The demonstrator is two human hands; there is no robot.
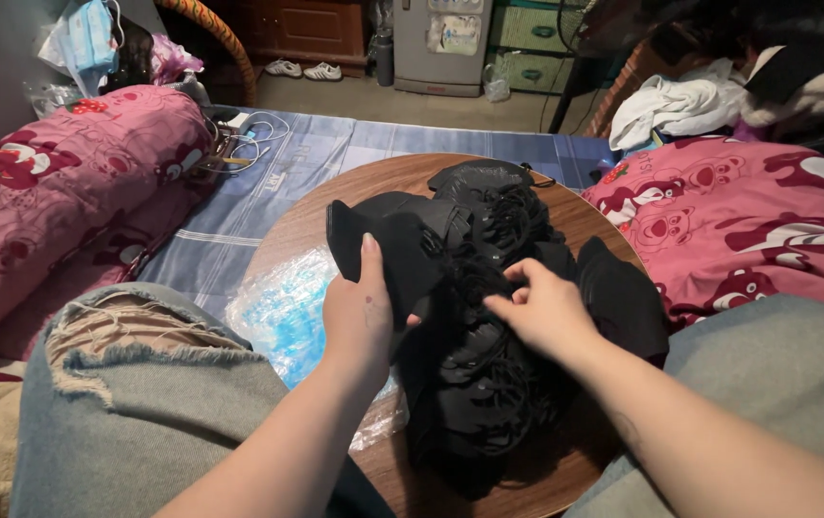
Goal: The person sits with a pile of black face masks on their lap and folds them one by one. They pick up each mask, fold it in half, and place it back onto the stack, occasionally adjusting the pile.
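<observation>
Black masks [489,317] are piled on the round table [282,235]. One mask [373,245] is clasped in the left hand [359,317]; pile strings are pinched by the right hand [541,312].

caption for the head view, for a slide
Left hand grips a stack of black face masks while the right hand picks at the black mask pile on a round wooden tabletop.

A heap of black face masks [489,345] with tangled ear loops lies across the middle and right of the round wooden table [287,235]. One black mask [388,254] from the pile is raised at its left edge, folded flat and tilted upright above the heap.
</observation>
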